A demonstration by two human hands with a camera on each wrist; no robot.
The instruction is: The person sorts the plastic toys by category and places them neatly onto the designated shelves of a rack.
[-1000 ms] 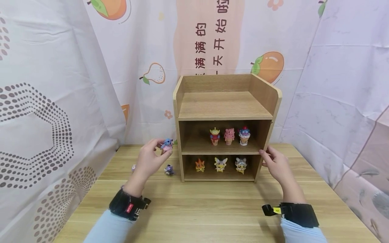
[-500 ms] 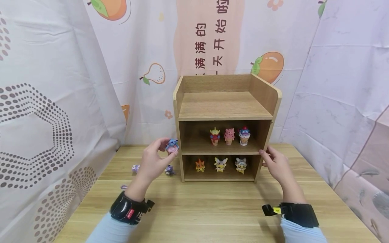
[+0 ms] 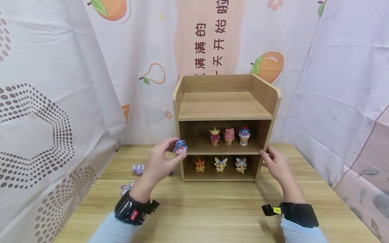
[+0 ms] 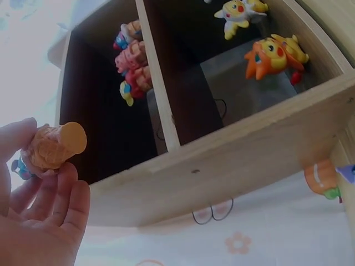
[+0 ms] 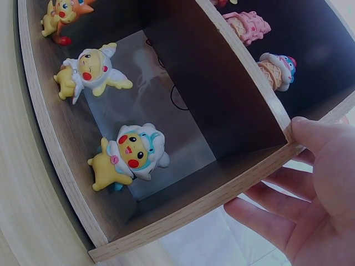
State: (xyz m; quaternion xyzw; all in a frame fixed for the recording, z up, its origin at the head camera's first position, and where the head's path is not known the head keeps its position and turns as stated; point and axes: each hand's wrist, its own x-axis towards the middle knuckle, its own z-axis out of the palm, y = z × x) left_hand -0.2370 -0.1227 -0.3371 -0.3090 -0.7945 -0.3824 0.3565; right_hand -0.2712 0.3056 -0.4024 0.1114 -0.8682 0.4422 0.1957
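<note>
My left hand pinches a small blue ice-cream-cone figurine at the left front edge of the wooden shelf unit, level with its middle compartment. In the left wrist view the tan cone base of the figurine points toward the shelf, between thumb and fingers. My right hand holds the unit's right side panel, thumb on the front edge and fingers along the outside. Three cone figurines, among them a pink one, stand in the middle compartment. Below them are three yellow figurines, one with an orange hood.
On the table left of the unit lie a purple figurine and a blue-and-white one, partly behind my left wrist. Another dark figurine is mostly hidden by my left hand. A printed curtain hangs behind.
My left hand has carried the blue figurine rightward to the unit's left front edge, uncovering figurines on the table and covering the dark one. The right hand has stayed in place.
</note>
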